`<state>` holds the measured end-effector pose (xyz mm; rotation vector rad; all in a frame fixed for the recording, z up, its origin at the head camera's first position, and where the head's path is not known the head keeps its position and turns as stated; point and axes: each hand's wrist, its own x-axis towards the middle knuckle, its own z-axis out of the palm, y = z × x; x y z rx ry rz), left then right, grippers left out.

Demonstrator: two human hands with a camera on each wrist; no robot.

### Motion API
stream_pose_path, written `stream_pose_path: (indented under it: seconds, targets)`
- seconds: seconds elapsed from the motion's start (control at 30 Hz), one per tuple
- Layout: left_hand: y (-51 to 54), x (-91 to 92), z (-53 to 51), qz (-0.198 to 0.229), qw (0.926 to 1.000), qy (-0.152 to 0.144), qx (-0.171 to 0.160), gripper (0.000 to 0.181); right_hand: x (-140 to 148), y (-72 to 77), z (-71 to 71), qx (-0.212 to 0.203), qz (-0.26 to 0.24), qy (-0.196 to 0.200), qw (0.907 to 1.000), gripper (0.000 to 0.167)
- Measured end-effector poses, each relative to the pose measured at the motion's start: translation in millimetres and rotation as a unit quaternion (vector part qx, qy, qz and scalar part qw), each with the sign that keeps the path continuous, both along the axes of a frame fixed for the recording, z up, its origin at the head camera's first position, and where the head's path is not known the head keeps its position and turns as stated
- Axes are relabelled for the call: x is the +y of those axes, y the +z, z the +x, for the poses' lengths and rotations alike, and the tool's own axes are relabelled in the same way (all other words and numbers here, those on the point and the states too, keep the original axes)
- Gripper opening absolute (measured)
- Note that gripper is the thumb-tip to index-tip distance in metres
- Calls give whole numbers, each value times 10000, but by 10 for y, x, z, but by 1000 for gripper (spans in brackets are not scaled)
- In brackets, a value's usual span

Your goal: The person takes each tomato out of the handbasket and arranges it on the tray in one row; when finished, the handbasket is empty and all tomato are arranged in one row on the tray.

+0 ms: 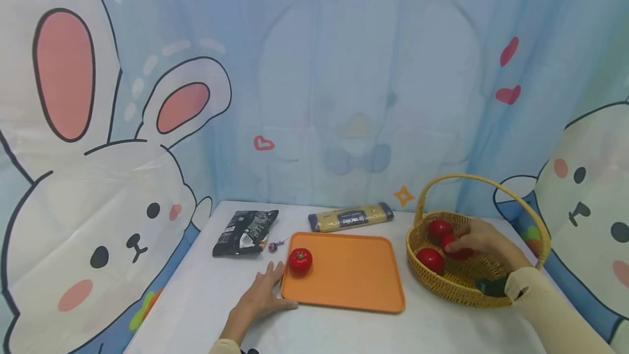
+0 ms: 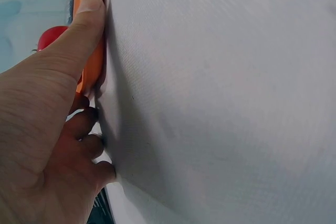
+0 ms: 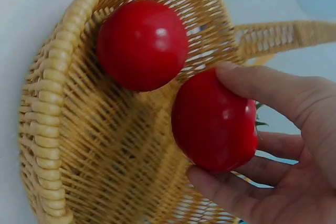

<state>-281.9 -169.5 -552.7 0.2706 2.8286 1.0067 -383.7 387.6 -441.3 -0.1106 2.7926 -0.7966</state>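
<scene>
My right hand reaches inside the yellow wicker basket and holds a red tomato between thumb and fingers; its green stem shows in the right wrist view. Two more tomatoes lie in the basket, one at the front left and one at the back. At the near left corner of the orange tray, my left hand is spread, its thumb touching the tray's rim and its other fingertips on the table. Near the tray's left edge sits another red tomato.
A black snack bag lies at the back left, with a small wrapped lollipop beside it. Behind the tray is a long yellow pasta pack. The basket's tall handle arches over my right hand. A printed curtain hangs behind the table.
</scene>
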Motion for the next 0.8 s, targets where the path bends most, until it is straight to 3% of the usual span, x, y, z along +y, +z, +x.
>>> stream_pose_path:
  seconds: [0.13,0.4,0.6,0.8]
  targets:
    - [10,-1,25,-3,10000,17,20,110,-85,76,70,328,124,146,9993,86]
    - [-5,-6,26,4,10000,9,86,110,-284,246,257,1180,636,660,9888,73]
    - [-15,4,10,12,10000,3,86,111,-538,417,458,1441,481,666,9862,80]
    - [-3,17,4,-21,10000,55,7,111,-848,518,662,1843,151,697,9803,71]
